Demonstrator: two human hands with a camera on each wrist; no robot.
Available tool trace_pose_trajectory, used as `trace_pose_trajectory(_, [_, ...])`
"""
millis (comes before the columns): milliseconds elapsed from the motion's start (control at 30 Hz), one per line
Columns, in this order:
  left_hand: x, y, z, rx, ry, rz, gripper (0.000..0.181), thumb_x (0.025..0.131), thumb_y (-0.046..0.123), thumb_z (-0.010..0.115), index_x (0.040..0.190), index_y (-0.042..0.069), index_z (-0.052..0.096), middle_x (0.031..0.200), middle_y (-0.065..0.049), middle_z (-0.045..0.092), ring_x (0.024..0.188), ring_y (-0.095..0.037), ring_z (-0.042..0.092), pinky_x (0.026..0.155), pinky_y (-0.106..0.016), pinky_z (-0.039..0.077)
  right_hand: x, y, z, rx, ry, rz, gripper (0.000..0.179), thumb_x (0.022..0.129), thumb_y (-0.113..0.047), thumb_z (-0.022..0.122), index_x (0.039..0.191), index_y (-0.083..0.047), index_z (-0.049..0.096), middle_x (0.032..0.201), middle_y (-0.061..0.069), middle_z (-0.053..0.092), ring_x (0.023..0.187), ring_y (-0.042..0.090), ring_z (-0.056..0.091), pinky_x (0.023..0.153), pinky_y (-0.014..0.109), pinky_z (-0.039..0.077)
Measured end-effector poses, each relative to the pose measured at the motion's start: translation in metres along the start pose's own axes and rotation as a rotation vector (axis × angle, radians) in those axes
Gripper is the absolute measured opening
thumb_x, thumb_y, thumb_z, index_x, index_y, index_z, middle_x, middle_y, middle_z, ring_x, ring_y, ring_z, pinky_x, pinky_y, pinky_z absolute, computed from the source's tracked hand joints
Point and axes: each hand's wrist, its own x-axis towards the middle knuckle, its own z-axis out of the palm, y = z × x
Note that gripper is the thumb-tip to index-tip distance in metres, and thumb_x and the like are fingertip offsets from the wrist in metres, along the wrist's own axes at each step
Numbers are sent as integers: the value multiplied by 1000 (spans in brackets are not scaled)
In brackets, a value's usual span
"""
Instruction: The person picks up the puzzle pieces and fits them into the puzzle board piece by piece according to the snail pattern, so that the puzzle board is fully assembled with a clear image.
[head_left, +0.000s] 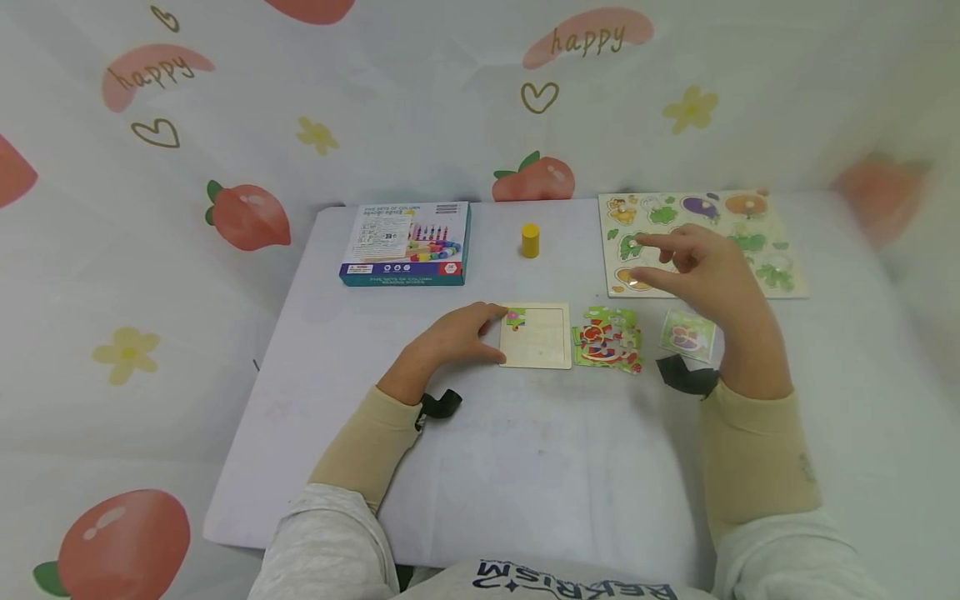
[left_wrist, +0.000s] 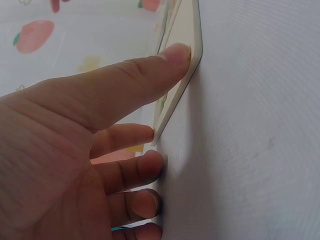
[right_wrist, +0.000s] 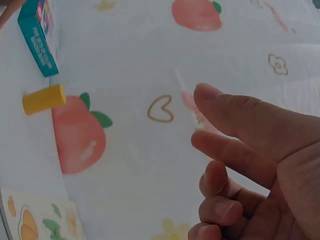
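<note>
My left hand (head_left: 459, 333) holds the left side of a shallow wooden puzzle tray (head_left: 543, 342). Its thumb (left_wrist: 175, 55) lies on the near rim and the index fingertip is at the far left corner. One green-and-pink puzzle piece (head_left: 515, 316) lies in the tray's upper left corner. Beside the tray, several jigsaw pieces (head_left: 607, 338) in green and red lie grouped together. My right hand (head_left: 701, 267) hangs above the vegetable board (head_left: 697, 287), thumb and index finger apart with nothing between them. A small picture card (head_left: 687, 333) lies left of the right wrist, partly covered.
A teal-edged bead game box (head_left: 405, 244) lies at the back left of the white table (head_left: 555, 467). A yellow cylinder (head_left: 530, 240) stands behind the tray. The printed cloth (head_left: 420, 100) rises along the table's back edge.
</note>
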Motion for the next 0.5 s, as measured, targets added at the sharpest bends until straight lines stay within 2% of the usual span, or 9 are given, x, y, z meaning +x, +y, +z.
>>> trace_pose_trajectory(200, [-1, 0, 1, 2, -1, -5, 84, 85, 37, 86, 156, 18, 44, 112, -3, 54, 105, -20, 49, 86, -36, 43, 1, 10, -3, -4, -70, 96, 43, 84, -21, 88, 123, -9, 76, 95, 11, 59, 73, 16, 41, 63, 25, 32])
trace_pose_trajectory(367, [-2, 2, -1, 4, -5, -6, 84, 85, 36, 85, 156, 18, 44, 112, -4, 53, 105, -20, 49, 86, -37, 43, 3, 21, -2, -45, -189, 179, 51, 88, -34, 83, 131, -10, 71, 101, 9, 56, 78, 22, 44, 63, 29, 35])
trace_pose_trajectory(500, [-2, 2, -1, 7, -6, -3, 84, 85, 36, 85, 156, 17, 44, 112, -4, 53, 105, -20, 49, 86, -37, 43, 8, 36, 4, -58, -272, 199, 52, 90, -35, 82, 133, -10, 70, 100, 6, 56, 77, 24, 47, 62, 32, 36])
